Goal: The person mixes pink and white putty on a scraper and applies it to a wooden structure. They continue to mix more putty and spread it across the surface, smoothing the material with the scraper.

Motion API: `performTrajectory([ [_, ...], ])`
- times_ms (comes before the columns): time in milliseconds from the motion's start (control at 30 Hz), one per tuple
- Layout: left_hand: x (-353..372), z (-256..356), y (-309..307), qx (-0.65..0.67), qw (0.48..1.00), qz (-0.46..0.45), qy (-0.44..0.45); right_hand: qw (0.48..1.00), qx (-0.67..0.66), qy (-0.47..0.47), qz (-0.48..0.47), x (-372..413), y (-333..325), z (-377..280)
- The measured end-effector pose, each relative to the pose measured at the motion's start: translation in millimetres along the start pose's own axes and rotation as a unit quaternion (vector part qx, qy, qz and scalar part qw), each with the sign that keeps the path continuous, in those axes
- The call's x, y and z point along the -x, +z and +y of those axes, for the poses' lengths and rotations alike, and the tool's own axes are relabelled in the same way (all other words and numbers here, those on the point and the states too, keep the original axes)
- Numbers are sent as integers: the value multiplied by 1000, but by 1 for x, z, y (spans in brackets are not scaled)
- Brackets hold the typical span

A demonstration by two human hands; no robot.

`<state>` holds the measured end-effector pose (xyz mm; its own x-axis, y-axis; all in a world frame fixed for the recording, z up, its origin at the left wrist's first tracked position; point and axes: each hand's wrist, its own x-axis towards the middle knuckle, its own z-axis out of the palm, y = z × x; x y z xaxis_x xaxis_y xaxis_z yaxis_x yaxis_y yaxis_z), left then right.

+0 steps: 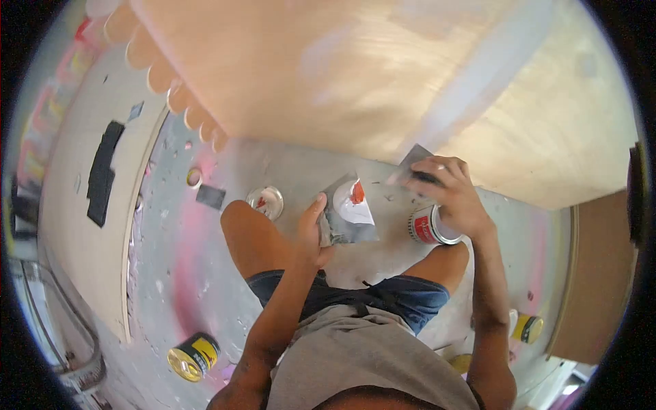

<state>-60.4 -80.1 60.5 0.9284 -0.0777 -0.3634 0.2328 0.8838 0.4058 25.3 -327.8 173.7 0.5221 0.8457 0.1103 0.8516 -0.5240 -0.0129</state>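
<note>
1. At the dial's centre, grey sheet [337,231]; holds a patch of white paste [350,214] with a red blob [357,192] on its upper part.
2. Just off centre toward 7 o'clock, left hand [316,232]: closed on the sheet's left edge, thumb lying along the top.
3. At 3 o'clock, right hand [447,188]: mostly closed, fingers bent over a dark flat blade [415,156] that sticks out toward 10 o'clock from the hand. Some blur; exact finger grip can't be told.
4. Right under that hand, can with red label [425,227], tilted in view, partly covered; can't tell if hand touches it.
5. At 9 o'clock, close in by the knee: round clear-rimmed lid [272,199] with red bits. Further out, same direction: grey square [210,197], then tape roll [195,178] slightly above.
6. Between 7 and 8 o'clock, near the rim: yellow-and-black can [195,357]. At 4 o'clock: smaller-looking yellow can [527,328].
7. From 11 to 2 o'clock: big wooden panel [328,89], scalloped along its left edge, pale stripe [478,82] toward 1 o'clock.
8. Far 9 o'clock: pale board [75,225] with black strip [102,178]. Just past 3 o'clock, far out: brown board [594,273].
</note>
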Motion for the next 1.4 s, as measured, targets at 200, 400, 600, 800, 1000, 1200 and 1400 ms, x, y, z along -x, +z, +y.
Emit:
performTrajectory([
  [200, -10, -36, 43, -65, 983, -54, 161, 412, -658, 372, 509, 52, 33, -96],
  [400, 13, -63, 77, -295, 916, -44, 270, 340, -645, 454, 512, 44, 50, -122],
  [600, 40, -50, 74, -570, 759, -137, 283, 357, -630, 422, 546, 50, 15, -103],
  [800, 39, -50, 79, -199, 969, -132, 63, 452, -513, 232, 692, 68, -2, -117],
  [1000, 39, -60, 85, -83, 988, -116, -58, 828, -270, 181, 456, 67, 40, -111],
  [1200, 44, -39, 85, -156, 975, -149, -55, 947, -134, 192, 219, 108, -29, -66],
  [1400, 46, -33, 88, -406, 908, -83, 59, 993, 114, -37, -10, 93, -100, -77],
])
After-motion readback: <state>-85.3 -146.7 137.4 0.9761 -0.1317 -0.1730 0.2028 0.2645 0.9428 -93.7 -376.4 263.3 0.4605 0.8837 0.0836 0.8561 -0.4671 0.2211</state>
